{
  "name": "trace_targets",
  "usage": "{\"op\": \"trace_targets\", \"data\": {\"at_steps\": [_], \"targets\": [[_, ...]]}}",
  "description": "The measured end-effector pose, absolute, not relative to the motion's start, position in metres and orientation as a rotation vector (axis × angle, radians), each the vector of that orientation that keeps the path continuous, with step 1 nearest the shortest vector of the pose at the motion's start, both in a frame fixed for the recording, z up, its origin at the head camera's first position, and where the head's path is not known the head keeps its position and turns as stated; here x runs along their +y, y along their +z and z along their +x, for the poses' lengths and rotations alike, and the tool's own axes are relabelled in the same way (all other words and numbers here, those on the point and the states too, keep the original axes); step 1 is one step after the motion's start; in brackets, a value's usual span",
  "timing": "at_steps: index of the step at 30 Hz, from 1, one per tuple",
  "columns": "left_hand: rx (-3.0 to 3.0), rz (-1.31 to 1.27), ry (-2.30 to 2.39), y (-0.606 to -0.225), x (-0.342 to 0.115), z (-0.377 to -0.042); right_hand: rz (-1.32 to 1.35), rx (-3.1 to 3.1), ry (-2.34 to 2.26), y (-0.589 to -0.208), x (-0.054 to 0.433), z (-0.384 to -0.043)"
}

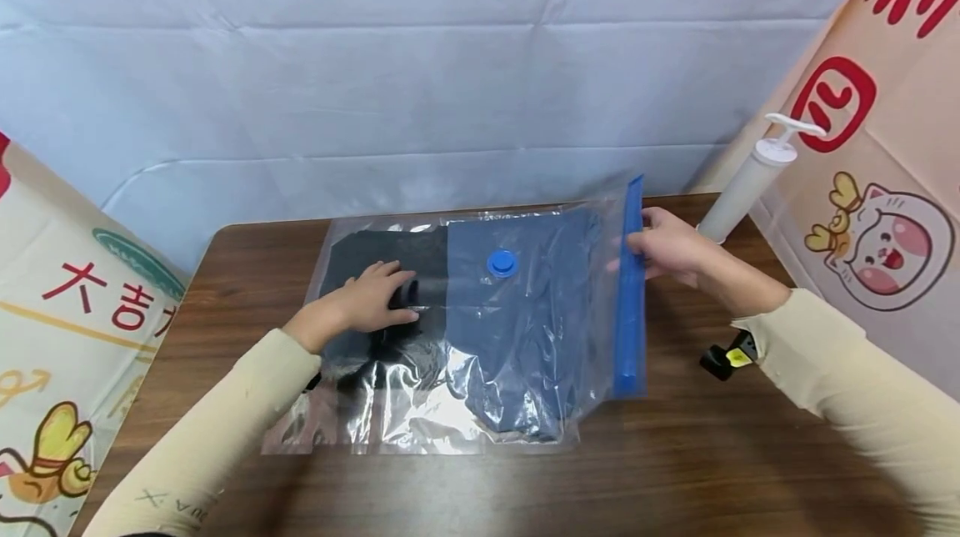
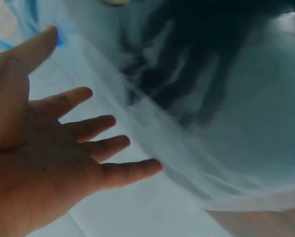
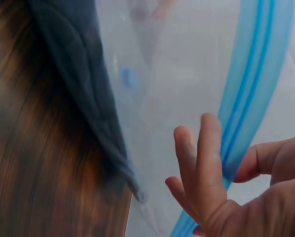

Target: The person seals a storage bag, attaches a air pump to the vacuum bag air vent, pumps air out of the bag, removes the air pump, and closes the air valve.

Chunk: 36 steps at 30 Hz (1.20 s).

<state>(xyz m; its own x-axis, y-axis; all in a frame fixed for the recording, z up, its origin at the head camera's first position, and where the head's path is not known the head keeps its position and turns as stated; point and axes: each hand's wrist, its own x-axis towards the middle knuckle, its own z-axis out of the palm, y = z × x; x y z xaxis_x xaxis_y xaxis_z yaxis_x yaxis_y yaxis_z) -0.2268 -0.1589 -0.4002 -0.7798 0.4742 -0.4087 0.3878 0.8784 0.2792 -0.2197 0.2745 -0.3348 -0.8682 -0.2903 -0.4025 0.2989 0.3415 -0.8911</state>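
Observation:
A clear vacuum storage bag (image 1: 427,416) lies across the table with folded cloth inside, a black part (image 1: 367,249) on the left and a dark blue part (image 1: 480,312) on the right. A round blue valve (image 1: 502,263) sits above the blue cloth. My right hand (image 1: 671,247) pinches the blue zip strip (image 1: 630,320) along the bag's raised right end, thumb on one side and fingers on the other. Over the black cloth is my left hand (image 1: 372,297), fingers spread. In the left wrist view that palm (image 2: 49,148) shows, holding nothing.
A white hand pump (image 1: 746,183) with a T-shaped handle leans at the table's back right corner. Pale blue sheeting (image 1: 375,87) hangs behind the brown wooden table (image 1: 247,287). Printed cloths hang at the left (image 1: 82,312) and right (image 1: 885,212).

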Motion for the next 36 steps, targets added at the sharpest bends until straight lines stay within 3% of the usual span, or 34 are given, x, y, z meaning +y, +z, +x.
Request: {"op": "trace_targets", "data": {"at_steps": [6,21,28,32,36], "targets": [[2.561,0.615,0.334,-0.417,-0.185,-0.222,-0.018,2.174,-1.432,-0.341,0.294,-0.222],[2.614,0.607,0.373,-0.430,-0.182,-0.215,-0.132,2.503,-0.964,-0.390,0.344,-0.220],[2.647,0.645,0.420,-0.432,-0.188,-0.209,-0.484,2.892,-0.425,-0.418,0.330,-0.205],[2.634,0.658,0.456,-0.430,-0.191,-0.206,-0.666,2.888,-0.427,-0.431,0.307,-0.185],[2.572,0.669,0.465,-0.428,-0.194,-0.202,-0.642,2.775,-0.457,-0.437,0.289,-0.168]]}}
